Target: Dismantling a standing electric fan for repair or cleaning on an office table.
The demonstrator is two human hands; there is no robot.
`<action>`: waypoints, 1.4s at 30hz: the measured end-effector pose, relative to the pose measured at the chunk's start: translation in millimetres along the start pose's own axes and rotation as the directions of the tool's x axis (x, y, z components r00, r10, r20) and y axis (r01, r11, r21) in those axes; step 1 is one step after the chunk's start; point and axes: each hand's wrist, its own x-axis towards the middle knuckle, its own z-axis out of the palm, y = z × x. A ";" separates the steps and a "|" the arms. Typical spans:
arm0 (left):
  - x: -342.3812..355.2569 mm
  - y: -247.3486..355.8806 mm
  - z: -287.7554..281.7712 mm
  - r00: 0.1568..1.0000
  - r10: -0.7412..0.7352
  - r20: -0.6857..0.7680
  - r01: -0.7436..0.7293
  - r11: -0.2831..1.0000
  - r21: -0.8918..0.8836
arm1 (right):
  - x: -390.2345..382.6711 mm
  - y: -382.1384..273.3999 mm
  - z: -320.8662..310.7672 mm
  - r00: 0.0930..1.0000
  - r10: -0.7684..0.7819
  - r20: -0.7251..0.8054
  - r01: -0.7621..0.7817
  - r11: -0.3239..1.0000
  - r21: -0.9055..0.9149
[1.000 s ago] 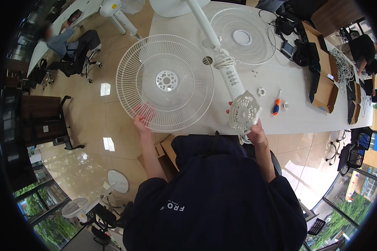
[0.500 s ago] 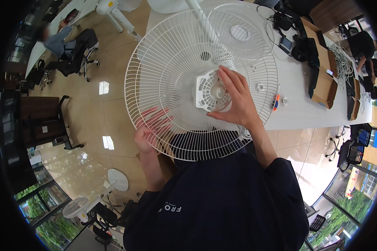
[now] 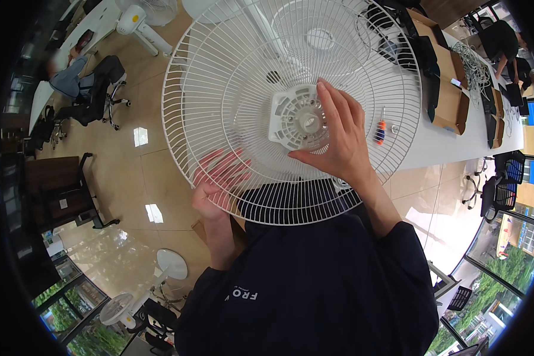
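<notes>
A big round white wire fan grille [image 3: 291, 215] is held up in front of me, tilted. My left hand [image 3: 210, 193] grips its lower left rim, with the fingers spread behind the wires and the thumb on the near side. At the grille's middle is a white slotted plastic hub [image 3: 296, 121]. My right hand [image 3: 347, 139] clasps this hub from the right, thumb below and fingers above. Through the wires, a screwdriver [image 3: 380, 132] with an orange and blue handle shows on the table, beside a small pale round part [image 3: 394, 129].
The white table [image 3: 430, 145] bears opened cardboard boxes [image 3: 451, 107] and a heap of pale cables [image 3: 477, 71]. A white stand fan [image 3: 135, 22] stands at the far left, near a seated person [image 3: 68, 80] and an office chair [image 3: 110, 74]. Another person [image 3: 501, 44] bends over at the right.
The grille has come closer and tilted, so its hub faces me more fully. Both hands keep their hold. The screwdriver now appears behind the wires.
</notes>
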 end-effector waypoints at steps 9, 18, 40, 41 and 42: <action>-4.7 -3.5 6.7 0.997 0.037 0.073 -0.031 0.996 -0.080 | 2.0 -7.3 -8.2 0.999 0.041 -0.014 -0.042 0.994 -0.104; -5.2 -3.3 8.7 0.998 0.045 0.043 -0.042 0.997 -0.071 | -4.6 13.3 -20.2 0.965 0.186 -0.184 -0.098 0.909 0.406; 38.8 18.5 -32.9 0.993 0.104 -0.056 -0.103 0.994 0.027 | -97.5 68.8 -69.7 0.707 0.674 -0.215 -0.174 0.461 0.870; 42.6 20.4 -34.4 0.991 0.124 -0.047 -0.122 0.992 0.044 | -101.5 69.8 -64.5 0.685 0.699 -0.204 -0.204 0.453 0.868; 44.9 19.6 -34.8 0.989 0.145 -0.037 -0.143 0.988 0.060 | -105.9 72.2 -59.4 0.662 0.725 -0.193 -0.233 0.444 0.865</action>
